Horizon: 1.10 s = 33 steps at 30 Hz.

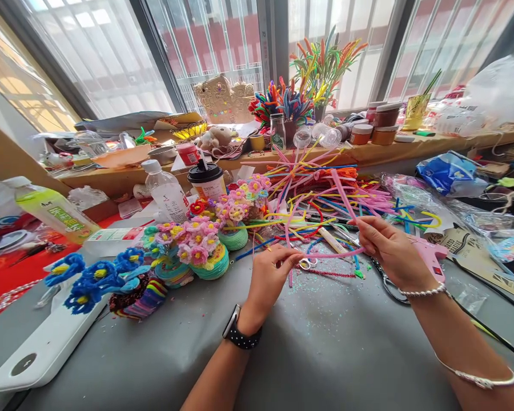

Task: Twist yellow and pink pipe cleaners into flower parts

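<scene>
A pink pipe cleaner point(332, 254) stretches between my two hands above the grey table. My left hand point(269, 278), with a watch on its wrist, pinches one end of it. The fingers of my right hand point(389, 251) are closed on it at a bend, and a pink length rises from there up and to the left. Behind my hands lies a large heap of loose pipe cleaners point(360, 197), mostly pink. Small scissors point(307, 264) and a red tinsel stem point(329, 274) lie just beyond my left hand.
Pipe-cleaner flowers in pots point(209, 262) stand to the left, with blue flowers point(95, 275) nearer me. Behind them are a water bottle point(165, 191) and a lidded cup point(208, 184). Black-handled scissors point(392, 285) and a pink glue gun point(428, 254) lie by my right hand. Glitter is scattered about.
</scene>
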Each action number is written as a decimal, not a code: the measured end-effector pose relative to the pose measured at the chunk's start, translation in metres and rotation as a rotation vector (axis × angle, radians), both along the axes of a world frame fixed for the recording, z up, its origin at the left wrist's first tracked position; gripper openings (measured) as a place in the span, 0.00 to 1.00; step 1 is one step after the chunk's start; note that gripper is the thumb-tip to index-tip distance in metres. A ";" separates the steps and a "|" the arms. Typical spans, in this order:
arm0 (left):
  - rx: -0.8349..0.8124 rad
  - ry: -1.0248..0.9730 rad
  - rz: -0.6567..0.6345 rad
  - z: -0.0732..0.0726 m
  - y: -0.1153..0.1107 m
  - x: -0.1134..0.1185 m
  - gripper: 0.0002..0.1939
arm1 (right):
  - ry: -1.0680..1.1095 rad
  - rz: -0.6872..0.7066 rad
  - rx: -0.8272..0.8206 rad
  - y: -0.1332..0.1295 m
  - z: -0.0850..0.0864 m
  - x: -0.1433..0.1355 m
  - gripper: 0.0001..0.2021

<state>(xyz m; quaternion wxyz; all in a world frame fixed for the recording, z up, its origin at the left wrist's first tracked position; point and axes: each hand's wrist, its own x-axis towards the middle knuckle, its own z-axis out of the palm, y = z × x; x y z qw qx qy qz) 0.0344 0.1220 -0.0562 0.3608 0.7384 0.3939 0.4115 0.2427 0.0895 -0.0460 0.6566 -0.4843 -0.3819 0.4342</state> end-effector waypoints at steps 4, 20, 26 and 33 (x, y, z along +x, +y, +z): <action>-0.110 -0.139 0.022 -0.003 -0.001 0.002 0.11 | -0.349 0.008 -0.018 -0.001 0.000 0.000 0.10; 0.048 -0.183 0.086 -0.002 -0.005 0.002 0.12 | -0.876 0.246 -0.096 -0.007 0.005 -0.001 0.16; 0.126 -0.136 0.069 -0.002 -0.005 0.003 0.08 | -0.978 0.329 -0.146 -0.006 0.003 0.002 0.19; 0.069 -0.089 0.019 -0.003 -0.005 0.005 0.08 | -1.013 0.315 -0.091 -0.006 0.002 0.004 0.19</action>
